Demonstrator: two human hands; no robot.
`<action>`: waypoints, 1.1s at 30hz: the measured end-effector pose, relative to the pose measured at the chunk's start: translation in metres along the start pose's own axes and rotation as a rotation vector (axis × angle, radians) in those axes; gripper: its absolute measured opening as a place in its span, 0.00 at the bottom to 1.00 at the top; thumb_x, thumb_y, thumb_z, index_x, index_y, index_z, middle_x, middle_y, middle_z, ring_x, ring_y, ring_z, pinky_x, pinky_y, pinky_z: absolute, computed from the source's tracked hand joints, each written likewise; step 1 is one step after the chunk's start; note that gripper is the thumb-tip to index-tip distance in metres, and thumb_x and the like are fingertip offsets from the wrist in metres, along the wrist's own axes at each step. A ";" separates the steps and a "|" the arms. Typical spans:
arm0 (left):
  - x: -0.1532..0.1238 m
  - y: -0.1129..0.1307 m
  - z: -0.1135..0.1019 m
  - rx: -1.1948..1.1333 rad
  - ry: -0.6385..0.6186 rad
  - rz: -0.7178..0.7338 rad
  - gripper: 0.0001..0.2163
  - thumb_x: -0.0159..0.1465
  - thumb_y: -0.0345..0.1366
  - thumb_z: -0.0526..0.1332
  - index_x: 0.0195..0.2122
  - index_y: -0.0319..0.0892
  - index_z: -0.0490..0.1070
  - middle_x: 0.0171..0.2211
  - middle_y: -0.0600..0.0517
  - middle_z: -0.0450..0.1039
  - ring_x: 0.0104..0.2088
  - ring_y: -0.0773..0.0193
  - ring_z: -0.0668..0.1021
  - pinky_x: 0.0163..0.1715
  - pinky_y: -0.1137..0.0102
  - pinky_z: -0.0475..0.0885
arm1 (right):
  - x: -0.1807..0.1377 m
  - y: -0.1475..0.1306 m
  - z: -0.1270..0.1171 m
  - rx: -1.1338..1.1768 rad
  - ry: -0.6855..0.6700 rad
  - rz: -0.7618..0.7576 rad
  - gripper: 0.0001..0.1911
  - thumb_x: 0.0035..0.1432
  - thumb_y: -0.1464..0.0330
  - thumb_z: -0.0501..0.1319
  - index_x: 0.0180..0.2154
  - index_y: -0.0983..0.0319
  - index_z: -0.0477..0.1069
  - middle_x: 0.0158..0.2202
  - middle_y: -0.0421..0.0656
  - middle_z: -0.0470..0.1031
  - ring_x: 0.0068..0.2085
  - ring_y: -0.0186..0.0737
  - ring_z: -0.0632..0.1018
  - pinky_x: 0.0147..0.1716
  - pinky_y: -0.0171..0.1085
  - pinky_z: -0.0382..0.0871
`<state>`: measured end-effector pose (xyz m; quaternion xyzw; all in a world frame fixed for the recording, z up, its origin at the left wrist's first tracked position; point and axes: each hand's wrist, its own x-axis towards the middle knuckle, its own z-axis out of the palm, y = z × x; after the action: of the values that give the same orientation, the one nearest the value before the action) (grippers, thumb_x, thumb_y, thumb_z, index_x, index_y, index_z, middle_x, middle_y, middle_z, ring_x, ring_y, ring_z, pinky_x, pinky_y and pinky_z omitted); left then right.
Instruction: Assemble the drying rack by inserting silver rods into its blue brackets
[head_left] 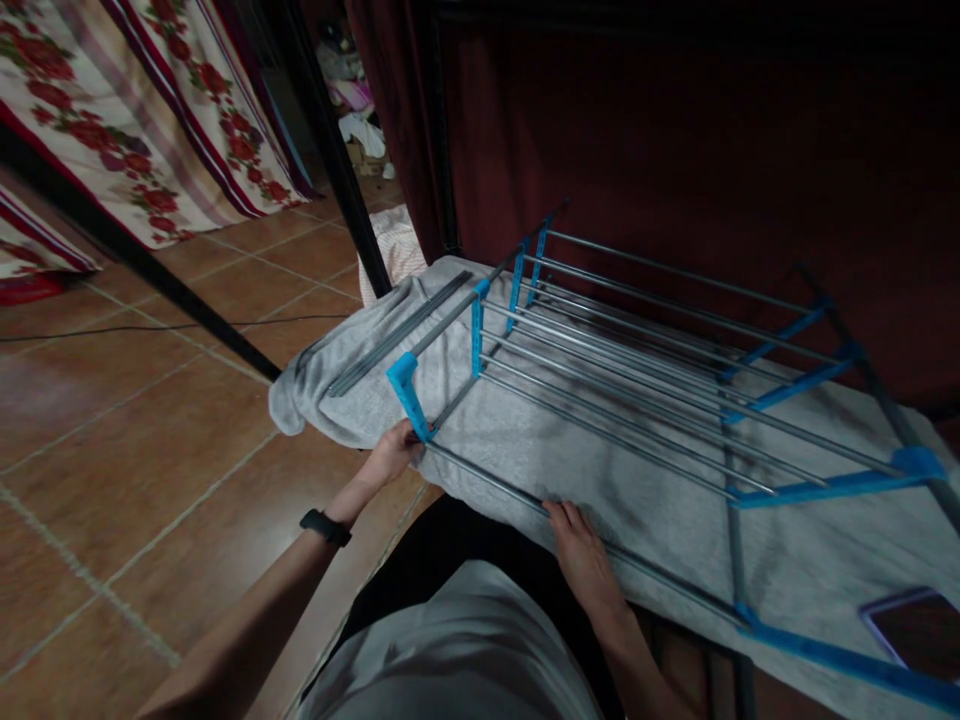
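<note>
A rack of grey metal tubes (637, 375) with blue plastic side brackets, like a shoe rack, lies on a grey blanket. My left hand (394, 450) is closed at its near left corner, gripping the lower end of a blue corner bracket (409, 395); the fingertips are partly hidden behind it. Along the front, my right hand (585, 560) has its fingers bent over the long near tube (491, 482), the thumb out of sight. Two loose grey tubes (401, 335) lie side by side on the blanket, left of the rack.
The blanket (300, 395) covers a low, long surface. A phone (915, 630) rests at its right end. Dark metal posts (345, 160) rise at the left over the tiled floor (150, 400). A dark red curtain (637, 150) hangs behind the rack; a thin cable (142, 328) crosses the floor.
</note>
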<state>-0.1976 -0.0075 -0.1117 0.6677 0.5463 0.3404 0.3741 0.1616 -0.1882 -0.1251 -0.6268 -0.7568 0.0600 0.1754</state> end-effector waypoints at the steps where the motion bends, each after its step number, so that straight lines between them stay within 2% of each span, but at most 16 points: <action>1: 0.000 0.000 -0.001 0.003 -0.007 0.003 0.11 0.51 0.35 0.61 0.36 0.43 0.75 0.37 0.50 0.77 0.39 0.58 0.80 0.43 0.59 0.80 | 0.000 0.000 0.000 0.005 0.000 -0.002 0.30 0.61 0.82 0.47 0.59 0.55 0.68 0.50 0.45 0.77 0.50 0.45 0.79 0.51 0.46 0.76; 7: 0.000 -0.002 -0.002 0.026 -0.041 0.023 0.12 0.52 0.36 0.65 0.38 0.43 0.76 0.39 0.49 0.76 0.39 0.58 0.80 0.39 0.62 0.80 | 0.000 0.003 -0.002 0.031 -0.037 0.027 0.30 0.62 0.82 0.47 0.59 0.56 0.68 0.49 0.45 0.78 0.51 0.44 0.79 0.52 0.45 0.76; 15: 0.002 -0.008 0.002 0.092 -0.030 0.044 0.13 0.55 0.38 0.66 0.41 0.42 0.75 0.36 0.50 0.75 0.36 0.58 0.79 0.38 0.63 0.79 | 0.002 0.004 -0.003 0.030 -0.058 0.040 0.28 0.64 0.81 0.46 0.59 0.56 0.67 0.50 0.47 0.77 0.51 0.46 0.78 0.51 0.46 0.75; 25: -0.002 0.002 0.003 0.194 -0.005 0.085 0.12 0.56 0.33 0.64 0.43 0.43 0.76 0.39 0.49 0.76 0.41 0.57 0.79 0.47 0.60 0.78 | 0.004 0.001 -0.009 0.056 -0.072 0.054 0.24 0.66 0.79 0.46 0.57 0.58 0.68 0.51 0.47 0.77 0.51 0.46 0.78 0.52 0.46 0.75; 33: -0.002 0.001 0.006 0.235 0.006 0.088 0.15 0.57 0.33 0.62 0.46 0.42 0.75 0.45 0.46 0.77 0.44 0.55 0.80 0.49 0.58 0.78 | 0.004 0.000 -0.009 0.080 -0.061 0.064 0.23 0.67 0.78 0.46 0.57 0.57 0.68 0.50 0.47 0.78 0.51 0.45 0.78 0.51 0.46 0.75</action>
<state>-0.1928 -0.0102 -0.1139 0.7293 0.5536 0.2921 0.2761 0.1637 -0.1852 -0.1161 -0.6409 -0.7384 0.1148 0.1754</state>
